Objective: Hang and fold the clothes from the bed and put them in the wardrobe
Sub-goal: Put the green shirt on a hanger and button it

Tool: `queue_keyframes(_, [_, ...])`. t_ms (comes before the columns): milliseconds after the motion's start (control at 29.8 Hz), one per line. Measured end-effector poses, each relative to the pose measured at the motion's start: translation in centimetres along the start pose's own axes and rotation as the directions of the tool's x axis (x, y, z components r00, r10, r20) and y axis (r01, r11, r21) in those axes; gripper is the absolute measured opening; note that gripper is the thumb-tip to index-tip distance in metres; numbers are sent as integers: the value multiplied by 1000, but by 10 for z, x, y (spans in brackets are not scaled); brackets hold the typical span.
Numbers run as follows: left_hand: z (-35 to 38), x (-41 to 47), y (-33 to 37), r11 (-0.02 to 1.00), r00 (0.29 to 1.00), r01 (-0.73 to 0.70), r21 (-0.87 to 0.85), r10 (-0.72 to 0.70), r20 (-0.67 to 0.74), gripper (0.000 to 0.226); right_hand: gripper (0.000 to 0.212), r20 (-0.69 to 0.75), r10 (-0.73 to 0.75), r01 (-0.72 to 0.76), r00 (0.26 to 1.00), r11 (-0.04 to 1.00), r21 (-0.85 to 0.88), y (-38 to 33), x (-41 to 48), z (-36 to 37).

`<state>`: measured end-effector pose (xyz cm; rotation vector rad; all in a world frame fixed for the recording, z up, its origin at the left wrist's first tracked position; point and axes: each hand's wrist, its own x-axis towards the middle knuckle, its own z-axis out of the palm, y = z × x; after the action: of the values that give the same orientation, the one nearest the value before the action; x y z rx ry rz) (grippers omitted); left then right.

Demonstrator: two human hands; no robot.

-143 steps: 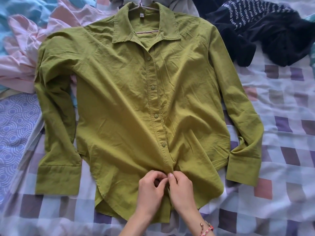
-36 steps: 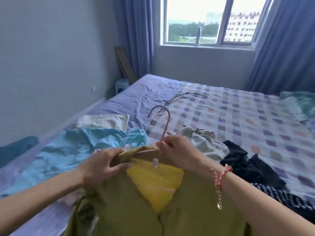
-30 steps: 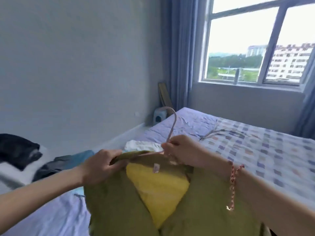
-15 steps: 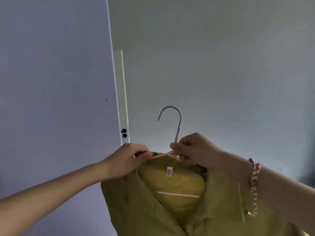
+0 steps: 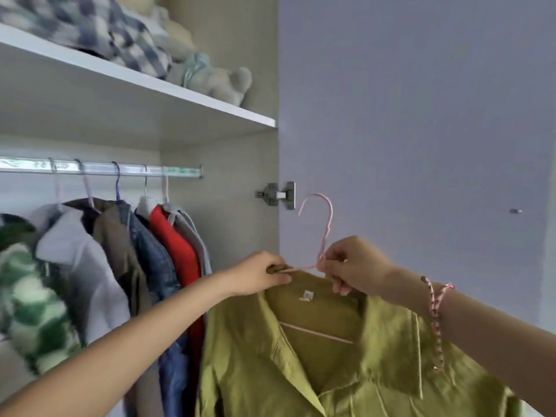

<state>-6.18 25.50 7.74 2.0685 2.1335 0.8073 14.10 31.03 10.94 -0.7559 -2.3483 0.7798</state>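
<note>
Right grip on hanger, shirt below

Two hands, one shirt, one pink hanger, five rail hooks

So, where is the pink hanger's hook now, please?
Head view, centre-right: the hanger's hook stands above the right hand, beside the door hinge, off the rail.

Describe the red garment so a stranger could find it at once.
Start at the wardrobe rail under the shelf. Near its right end hangs the red garment, between a denim jacket and a grey garment. It alone is red.
</note>
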Motion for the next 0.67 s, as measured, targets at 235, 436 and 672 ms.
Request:
queue_keyframes(235, [-67,48,-78,991,990,91,-97,-101,-97,15,27,12,-177,173,984,940,-295,-46,114,44])
queue_keyframes(436, [-114,75,-139,867,911,411,-281,-397,110,44,30,-67,-279,248,958,924,-291,-58,172,65])
queue_keyframes(672, [-125,93,-186,758,847,496,-424,-530,44,24,32,-73,-305,280,950,931,-234,-61,227,88])
